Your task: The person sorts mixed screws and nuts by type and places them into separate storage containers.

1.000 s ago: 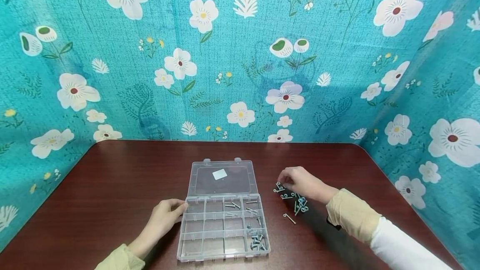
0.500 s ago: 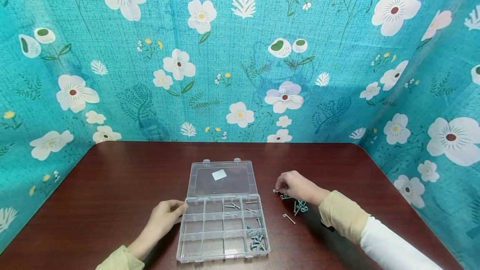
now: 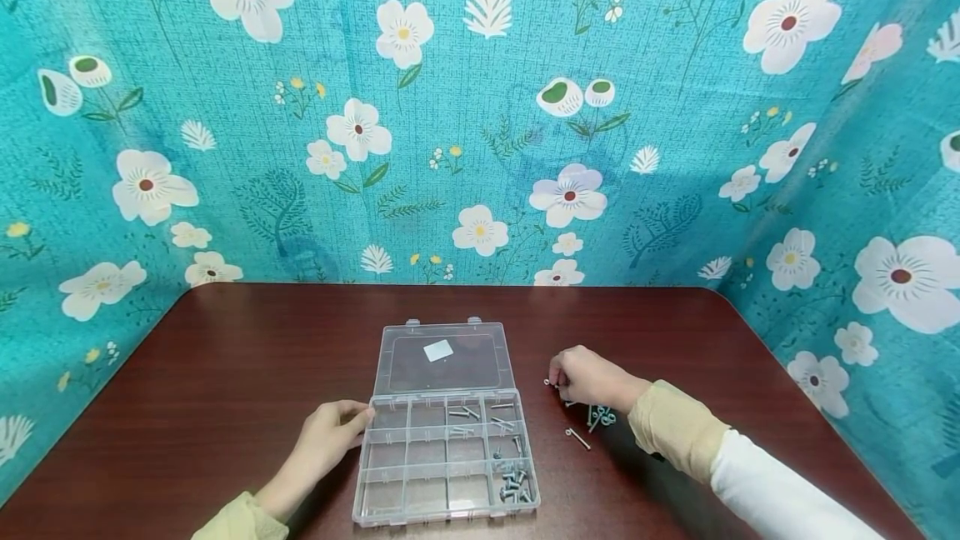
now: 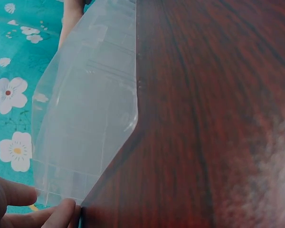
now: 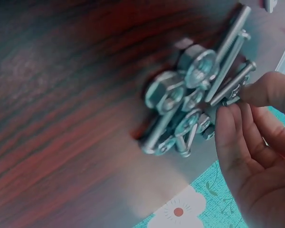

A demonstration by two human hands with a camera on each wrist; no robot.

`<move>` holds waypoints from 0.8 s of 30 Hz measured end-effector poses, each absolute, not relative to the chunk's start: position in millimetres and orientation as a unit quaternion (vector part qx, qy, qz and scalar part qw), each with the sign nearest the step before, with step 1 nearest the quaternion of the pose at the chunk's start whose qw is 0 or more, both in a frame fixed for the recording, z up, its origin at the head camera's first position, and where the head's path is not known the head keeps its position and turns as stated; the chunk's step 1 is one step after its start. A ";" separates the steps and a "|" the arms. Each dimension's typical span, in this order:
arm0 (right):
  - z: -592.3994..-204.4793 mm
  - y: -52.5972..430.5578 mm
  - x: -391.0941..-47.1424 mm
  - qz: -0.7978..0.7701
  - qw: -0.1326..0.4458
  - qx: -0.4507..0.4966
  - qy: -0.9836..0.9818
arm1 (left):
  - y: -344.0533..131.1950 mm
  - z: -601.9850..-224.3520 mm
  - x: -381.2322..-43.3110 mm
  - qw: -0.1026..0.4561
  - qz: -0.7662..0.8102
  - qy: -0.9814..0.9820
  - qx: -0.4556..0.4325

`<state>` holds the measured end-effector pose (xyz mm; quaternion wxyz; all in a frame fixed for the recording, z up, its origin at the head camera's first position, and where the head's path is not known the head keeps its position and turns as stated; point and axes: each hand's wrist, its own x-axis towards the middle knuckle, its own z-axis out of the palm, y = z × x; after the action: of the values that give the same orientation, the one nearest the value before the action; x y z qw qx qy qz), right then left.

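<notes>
At the left, a beige sleeve (image 3: 243, 517) leads to the left hand (image 3: 322, 433) of a person at a dark red wooden table (image 3: 247, 373). The hand holds the left side of a clear plastic box (image 3: 426, 450), with the thumb on the rim and the fingers bent against the outer wall, a slight gap between them across the edge.

The box lies flat near the middle of the table, its clear lid (image 3: 476, 363) opened back behind it and bearing a white label (image 3: 438, 350). Slim bolts (image 3: 465, 412) lie in the two right compartments of the far row; short screws (image 3: 515, 486) fill the near right corner, with a few in the compartment behind.

Just right of the box, loose nuts and bolts (image 3: 602, 418) lie on the table, partly hidden by the right hand (image 3: 596, 377). Its thumb and fingertips almost meet at a small metal piece (image 5: 232, 99); blur makes it impossible to tell whether they have hold of it. One bolt (image 3: 579, 440) lies a little nearer the person. Farther right, another beige sleeve (image 3: 675, 432) meets white cloth (image 3: 780, 486). A turquoise flowered curtain (image 3: 435, 119) hangs behind everything.
</notes>
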<state>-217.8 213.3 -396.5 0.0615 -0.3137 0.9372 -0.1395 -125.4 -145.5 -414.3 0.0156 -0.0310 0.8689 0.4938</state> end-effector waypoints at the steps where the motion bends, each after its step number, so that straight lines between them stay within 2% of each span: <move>1: -396.7 212.4 -217.7 -0.139 0.063 -0.311 0.938 | -145.7 -414.5 -125.3 0.015 0.492 0.870 -0.030; 5: -397.0 208.1 -216.2 -0.136 0.051 -0.316 0.938 | -146.9 -415.1 -125.3 0.015 0.484 0.875 -0.024; 13: -377.2 182.0 -205.7 -0.148 -0.025 -0.378 0.913 | -147.3 -414.4 -124.6 0.017 0.482 0.875 -0.026; 24: -364.4 130.0 -187.6 -0.185 -0.012 -0.434 0.882 | -148.1 -417.1 -126.6 0.014 0.502 0.864 -0.022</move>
<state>-187.6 130.0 -364.4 -0.0117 -0.4341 0.8815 -0.1853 -126.6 -148.1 -417.1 0.0143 -0.0219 0.8644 0.5020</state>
